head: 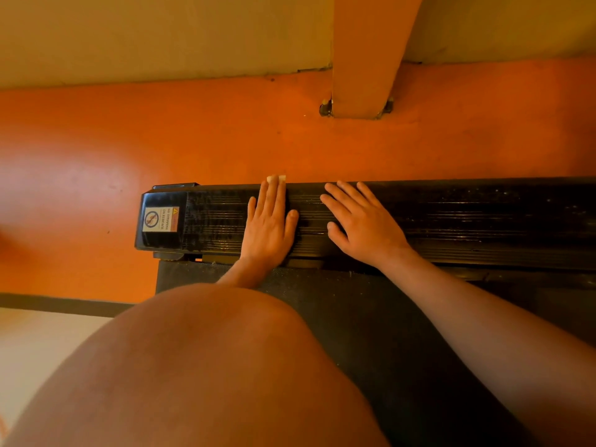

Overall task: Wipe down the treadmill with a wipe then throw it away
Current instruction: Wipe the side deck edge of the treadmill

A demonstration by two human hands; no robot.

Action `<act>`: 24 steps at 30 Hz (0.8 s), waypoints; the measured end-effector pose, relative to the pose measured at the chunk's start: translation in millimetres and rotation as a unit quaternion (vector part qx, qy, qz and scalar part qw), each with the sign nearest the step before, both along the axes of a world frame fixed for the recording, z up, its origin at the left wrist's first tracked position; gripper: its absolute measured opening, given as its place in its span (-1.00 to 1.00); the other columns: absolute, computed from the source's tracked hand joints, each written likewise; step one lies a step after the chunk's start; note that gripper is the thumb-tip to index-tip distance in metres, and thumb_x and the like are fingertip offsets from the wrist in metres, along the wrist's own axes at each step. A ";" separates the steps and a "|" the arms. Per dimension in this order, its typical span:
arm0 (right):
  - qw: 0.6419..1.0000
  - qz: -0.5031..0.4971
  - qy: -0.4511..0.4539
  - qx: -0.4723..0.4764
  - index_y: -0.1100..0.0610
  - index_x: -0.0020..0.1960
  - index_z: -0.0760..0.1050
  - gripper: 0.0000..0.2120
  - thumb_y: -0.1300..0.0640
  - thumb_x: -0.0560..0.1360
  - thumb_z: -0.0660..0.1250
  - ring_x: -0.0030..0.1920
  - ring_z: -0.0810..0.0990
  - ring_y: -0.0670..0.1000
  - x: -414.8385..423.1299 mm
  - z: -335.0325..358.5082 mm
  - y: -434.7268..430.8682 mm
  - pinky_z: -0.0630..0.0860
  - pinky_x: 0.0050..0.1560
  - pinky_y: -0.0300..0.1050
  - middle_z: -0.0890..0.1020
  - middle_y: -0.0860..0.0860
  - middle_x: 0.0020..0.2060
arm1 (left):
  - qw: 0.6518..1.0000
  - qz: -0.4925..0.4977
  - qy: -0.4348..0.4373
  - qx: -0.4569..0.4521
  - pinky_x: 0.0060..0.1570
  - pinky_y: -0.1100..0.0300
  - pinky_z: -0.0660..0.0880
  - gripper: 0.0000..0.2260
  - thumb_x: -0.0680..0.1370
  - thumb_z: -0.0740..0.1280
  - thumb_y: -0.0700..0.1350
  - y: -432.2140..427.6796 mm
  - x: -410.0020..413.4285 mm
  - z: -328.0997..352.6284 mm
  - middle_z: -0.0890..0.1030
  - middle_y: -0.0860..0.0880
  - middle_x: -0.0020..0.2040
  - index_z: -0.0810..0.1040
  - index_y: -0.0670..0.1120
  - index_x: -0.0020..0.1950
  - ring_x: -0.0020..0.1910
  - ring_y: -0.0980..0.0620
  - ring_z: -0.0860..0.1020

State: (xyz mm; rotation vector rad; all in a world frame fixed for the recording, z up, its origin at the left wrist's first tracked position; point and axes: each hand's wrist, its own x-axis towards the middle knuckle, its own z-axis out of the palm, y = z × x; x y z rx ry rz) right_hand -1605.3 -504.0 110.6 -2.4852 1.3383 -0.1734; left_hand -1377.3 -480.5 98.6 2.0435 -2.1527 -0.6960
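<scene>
The treadmill's black ribbed side rail (451, 221) runs across the middle of the view, ending at a glossy end cap with a warning sticker (160, 219). My left hand (269, 225) lies flat on the rail with straight fingers, pressing a white wipe (276, 178); only a small corner of the wipe shows past the fingertips at the rail's far edge. My right hand (362, 222) rests flat on the rail just to the right, fingers spread, holding nothing. The dark belt (371, 317) lies nearer to me, below the rail.
My bare knee (206, 366) fills the lower left of the view. Orange floor (161, 140) stretches beyond the rail. A post (364, 75) is bolted to the floor by the wall at the back.
</scene>
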 end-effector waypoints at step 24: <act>1.000 0.005 0.004 -0.002 0.13 0.56 0.35 -0.46 -0.07 0.66 0.06 0.61 0.20 0.11 0.2 -0.7 0.1 0.07 0.62 0.14 0.31 0.10 0.59 | 1.000 -0.003 -0.024 -0.005 0.59 -0.02 -0.21 -0.39 0.71 -0.09 0.17 49.7 -5.1 -2.2 -0.16 -0.03 0.69 -0.17 -0.06 0.69 0.65 0.04 -0.23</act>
